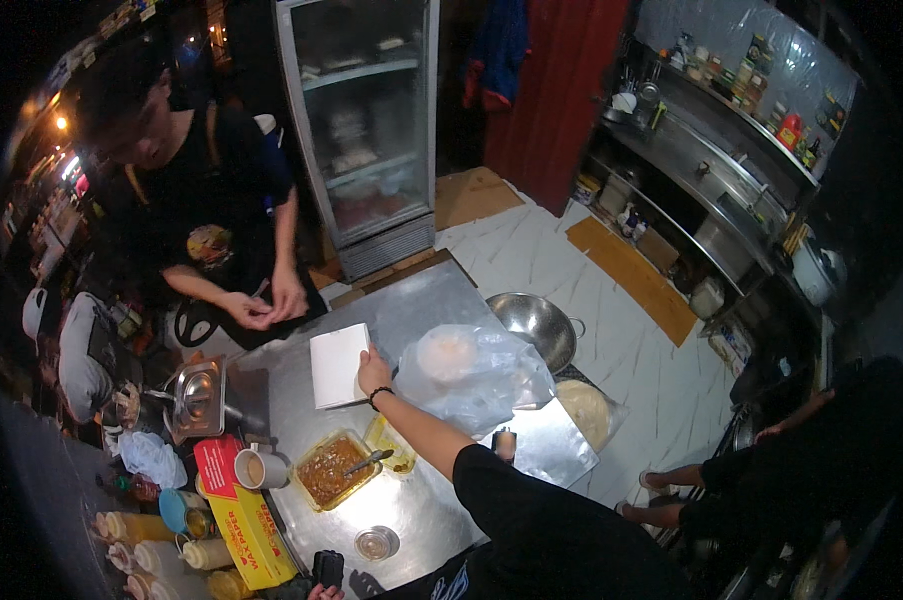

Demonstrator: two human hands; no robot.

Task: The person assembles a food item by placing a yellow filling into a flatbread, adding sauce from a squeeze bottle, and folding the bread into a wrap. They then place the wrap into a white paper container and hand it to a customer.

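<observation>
My right hand (374, 372) grips the right edge of a white cardboard box (338, 368) above the steel table (372, 315); a dark bead bracelet circles the wrist. Only the fingers of my left hand (324, 592) show at the lower edge, closed at the base of a small black object (329, 567) whose kind I cannot make out. Nearer me than the box, a tray of brown sauce (327, 482) has a spoon (371, 461) in it. Beside it is a yellowish container (390, 441), partly hidden by my arm. Right of the box lies a clear plastic bag (432, 385) with pale contents.
Across the table stands a person (222, 215), hands together. At left are a mug (262, 467), a wax paper box (240, 520), squeeze bottles (157, 555) and a lidded steel pan (200, 395). A colander (537, 325) sits at the far right corner. Another person (802, 470) is at right.
</observation>
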